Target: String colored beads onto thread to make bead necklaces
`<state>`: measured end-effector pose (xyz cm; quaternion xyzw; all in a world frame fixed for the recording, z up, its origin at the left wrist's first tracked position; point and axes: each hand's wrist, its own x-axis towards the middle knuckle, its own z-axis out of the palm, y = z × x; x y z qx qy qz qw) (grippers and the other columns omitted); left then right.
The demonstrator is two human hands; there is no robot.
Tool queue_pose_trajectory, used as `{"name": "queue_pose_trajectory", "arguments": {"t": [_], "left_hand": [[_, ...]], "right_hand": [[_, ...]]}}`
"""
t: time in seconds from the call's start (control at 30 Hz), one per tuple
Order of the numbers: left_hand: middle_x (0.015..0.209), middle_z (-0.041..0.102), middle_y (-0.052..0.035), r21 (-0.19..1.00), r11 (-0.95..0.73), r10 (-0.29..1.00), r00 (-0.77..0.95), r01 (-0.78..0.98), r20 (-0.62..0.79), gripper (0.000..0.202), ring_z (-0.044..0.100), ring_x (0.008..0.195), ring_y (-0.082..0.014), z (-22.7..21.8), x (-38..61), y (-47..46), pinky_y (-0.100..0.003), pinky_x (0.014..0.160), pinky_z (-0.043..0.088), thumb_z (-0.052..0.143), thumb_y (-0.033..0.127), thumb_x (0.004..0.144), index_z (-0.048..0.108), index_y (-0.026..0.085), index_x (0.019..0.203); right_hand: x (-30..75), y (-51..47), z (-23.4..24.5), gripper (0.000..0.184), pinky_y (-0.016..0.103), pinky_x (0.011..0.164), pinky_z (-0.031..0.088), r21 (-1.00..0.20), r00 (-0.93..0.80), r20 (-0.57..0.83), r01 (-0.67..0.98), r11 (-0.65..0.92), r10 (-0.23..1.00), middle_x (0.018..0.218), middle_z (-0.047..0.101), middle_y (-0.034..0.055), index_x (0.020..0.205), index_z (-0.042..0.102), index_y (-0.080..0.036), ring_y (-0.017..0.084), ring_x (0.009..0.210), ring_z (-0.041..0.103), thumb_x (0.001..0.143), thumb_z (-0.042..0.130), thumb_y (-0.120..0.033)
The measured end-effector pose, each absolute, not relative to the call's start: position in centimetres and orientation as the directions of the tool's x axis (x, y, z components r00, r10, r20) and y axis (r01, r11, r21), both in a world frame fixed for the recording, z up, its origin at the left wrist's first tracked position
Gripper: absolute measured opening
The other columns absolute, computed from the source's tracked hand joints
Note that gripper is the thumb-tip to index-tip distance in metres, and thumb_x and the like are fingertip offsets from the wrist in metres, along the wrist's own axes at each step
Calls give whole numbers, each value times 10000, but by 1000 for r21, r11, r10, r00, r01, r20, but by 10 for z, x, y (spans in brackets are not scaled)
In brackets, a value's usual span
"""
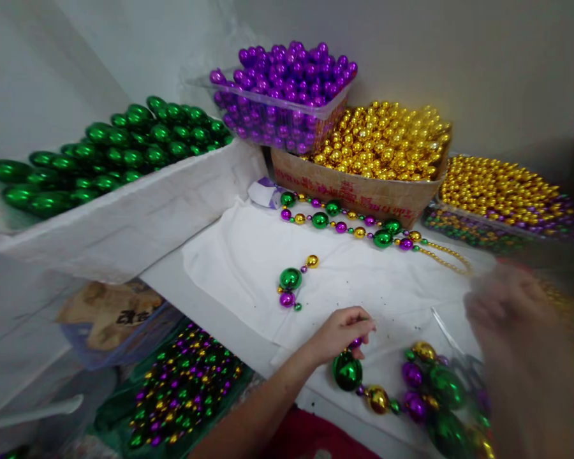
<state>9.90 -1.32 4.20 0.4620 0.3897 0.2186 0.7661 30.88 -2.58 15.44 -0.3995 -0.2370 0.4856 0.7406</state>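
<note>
Bead strand (377, 400), down around 5 o'clock on the white cloth (239, 255), left hand (342, 333)'s fingers pinched together on its end, right hand (509, 303) just a blur at its 2 o'clock, can't tell if those fingers are open or holding anything, short bead piece (290, 278) at its 10 o'clock, heaped gold beads (385, 140) up at 12.

Plain grey wall (459, 70), dimly lit, behind a white-covered table (239, 268)

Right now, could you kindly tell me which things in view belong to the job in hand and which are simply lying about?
Seemingly part of the job:
bead strand in the left hand
short bead piece on the white cloth
green beads, purple beads and gold beads
scissors, probably

Apparently just lying about:
purple-and-white packet
bluish basket of brown material
</note>
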Motion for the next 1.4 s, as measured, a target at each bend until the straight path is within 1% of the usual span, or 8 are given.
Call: {"name": "queue_pose_trajectory", "arguments": {"t": [0.3, 0.47, 0.77, 0.93, 1.07, 1.17, 1.27, 1.4], "left_hand": [[974, 663, -55, 980, -28, 983, 183, 198, -9, 263, 595, 901, -170, 56, 47, 23, -266, 800, 454, 555, 348, 824, 658, 170, 989], [767, 647, -17, 924, 38, 945, -313, 381, 90, 214, 586, 751, -170, 63, -24, 27, -267, 703, 449, 542, 367, 802, 625, 171, 823], [778, 645, -14, 806, -63, 998, 30, 588, 56, 143, 568, 742, -179, 55, 0, -21, -272, 682, 405, 522, 281, 837, 640, 209, 798], [1050, 622, -87, 561, -247, 968, 168, 790, 188, 204, 512, 993, -250, 65, 19, 38, -362, 891, 355, 525, 251, 849, 621, 213, 1025], [1030, 613, -158, 463, -194, 981, 181, 865, 73, 296, 487, 1037, -324, 58, 38, 89, -448, 922, 301, 635, 204, 765, 607, 149, 1054], [917, 627, -158, 484, -256, 964, 259, 837, 63, 179, 520, 980, -328, 58, 57, 102, -463, 913, 299, 644, 154, 743, 640, 122, 918], [1036, 620, -134, 536, -382, 917, 379, 753, 120, 258, 508, 1034, -305, 72, 83, 89, -436, 940, 301, 615, 219, 794, 625, 170, 1048], [1128, 610, -108, 788, -548, 734, 613, 280, 293, 447, 515, 1060, -261, 104, 129, 44, -388, 955, 350, 595, 307, 828, 523, 199, 1256]], "right_hand": [[299, -44, 132, 186, 99, 436, 381, -957, 521, -156, -291, 3, 839, 678, 556, 0, 838, 693, -172, 54, 554, 463, 697, 754, -276], [301, -57, 113, 260, 143, 482, 449, -945, 502, -264, -305, -118, 823, 723, 602, 21, 825, 693, -171, 95, 612, 533, 643, 792, -329], [268, -54, 88, 278, 173, 347, 147, -939, 227, -327, -184, -289, 917, 597, 570, -17, 856, 688, -181, 40, 381, 250, 721, 704, -423], [260, -58, 79, 279, 248, 609, 440, -954, 202, -211, 171, -246, 956, 678, 662, 31, 645, 682, -179, 172, 669, 589, 748, 654, -436], [262, -64, 78, 264, 276, 748, 443, -942, 245, -197, 220, -253, 949, 665, 674, 17, 666, 694, -191, 198, 752, 619, 760, 637, -431], [268, -70, 78, 296, 255, 632, 439, -948, 278, -197, 190, -255, 940, 666, 664, 25, 641, 684, -184, 188, 696, 604, 751, 638, -455], [277, -77, 78, 324, 217, 411, 308, -955, 371, -249, 56, -290, 894, 615, 609, 7, 782, 708, -172, 111, 458, 450, 719, 667, -488], [294, -88, 85, 361, 177, 360, 214, -961, 514, -275, -120, -250, 813, 643, 574, -14, 940, 693, -181, 52, 411, 319, 713, 703, -461]]}}
